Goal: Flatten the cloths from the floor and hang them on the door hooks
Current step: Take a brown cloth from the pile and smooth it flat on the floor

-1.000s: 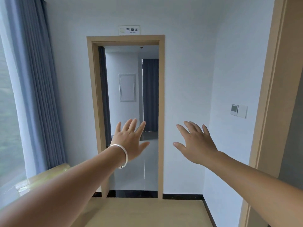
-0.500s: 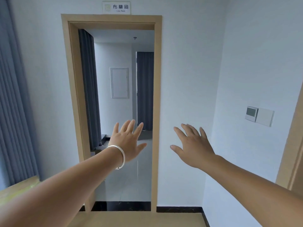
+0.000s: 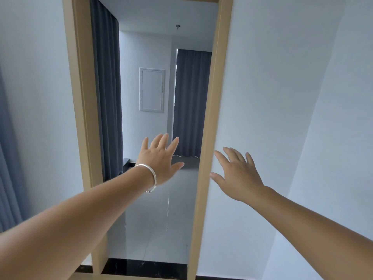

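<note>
A wooden door frame [image 3: 210, 122] stands straight ahead, open onto a further room with a pale glossy floor [image 3: 161, 219]. Just inside the frame on its left side hangs a dark grey curtain [image 3: 106, 93]; beyond it, on the far wall, is a white panel [image 3: 152, 89], and to the right of that panel a second dark curtain [image 3: 191, 102]. White wall [image 3: 272, 98] flanks the frame on both sides.

The top of the frame is cut off. No cloths or door hooks can be made out anywhere.

The left hand [image 3: 159, 160], a silver bangle [image 3: 150, 178] on its wrist, is raised within the opening, fingers straight and spread, holding nothing. The right hand [image 3: 236, 174] is raised just right of the frame's right post, fingers spread, empty.
</note>
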Demonstrator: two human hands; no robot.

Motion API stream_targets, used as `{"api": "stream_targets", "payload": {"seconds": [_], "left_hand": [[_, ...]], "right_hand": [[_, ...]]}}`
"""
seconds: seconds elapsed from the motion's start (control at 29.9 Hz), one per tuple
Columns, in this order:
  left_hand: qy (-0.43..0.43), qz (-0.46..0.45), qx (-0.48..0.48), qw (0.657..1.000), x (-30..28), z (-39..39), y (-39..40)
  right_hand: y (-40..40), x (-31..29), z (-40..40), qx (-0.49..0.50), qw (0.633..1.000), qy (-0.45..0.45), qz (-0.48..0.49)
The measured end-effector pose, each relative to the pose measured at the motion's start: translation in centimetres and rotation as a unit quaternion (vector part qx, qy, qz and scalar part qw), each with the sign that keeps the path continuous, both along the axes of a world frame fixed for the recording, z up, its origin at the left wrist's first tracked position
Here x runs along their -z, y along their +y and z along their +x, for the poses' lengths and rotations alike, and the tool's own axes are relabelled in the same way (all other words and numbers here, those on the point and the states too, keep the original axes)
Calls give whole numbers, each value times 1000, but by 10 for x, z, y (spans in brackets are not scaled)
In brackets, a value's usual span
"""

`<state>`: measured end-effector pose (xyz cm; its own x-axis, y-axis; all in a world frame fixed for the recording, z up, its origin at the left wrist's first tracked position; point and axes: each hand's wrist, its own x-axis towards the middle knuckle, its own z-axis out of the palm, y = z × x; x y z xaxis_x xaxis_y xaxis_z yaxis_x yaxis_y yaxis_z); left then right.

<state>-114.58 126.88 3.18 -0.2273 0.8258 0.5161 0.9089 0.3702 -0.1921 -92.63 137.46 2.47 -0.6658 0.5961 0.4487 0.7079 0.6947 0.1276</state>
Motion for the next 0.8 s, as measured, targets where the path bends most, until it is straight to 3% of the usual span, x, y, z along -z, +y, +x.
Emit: {"api": "stream_targets", "payload": {"seconds": [0.2,0.47,0.64,0.8], "left_hand": [[-17,-13,-48,999,26,-85,25],[-22,-19,-210,977,64,-227,2],[-39,-27,-342,938,77,-293,-45],[-96,-14,-471,877,110,-324,-124]], "right_hand": [[54,12,-96,-44,999,-7,-10],[92,44,-294,-198,980,-30,-14],[78,67,-431,-339,939,-54,-25],[20,99,-530,-478,872,-94,-44]]}}
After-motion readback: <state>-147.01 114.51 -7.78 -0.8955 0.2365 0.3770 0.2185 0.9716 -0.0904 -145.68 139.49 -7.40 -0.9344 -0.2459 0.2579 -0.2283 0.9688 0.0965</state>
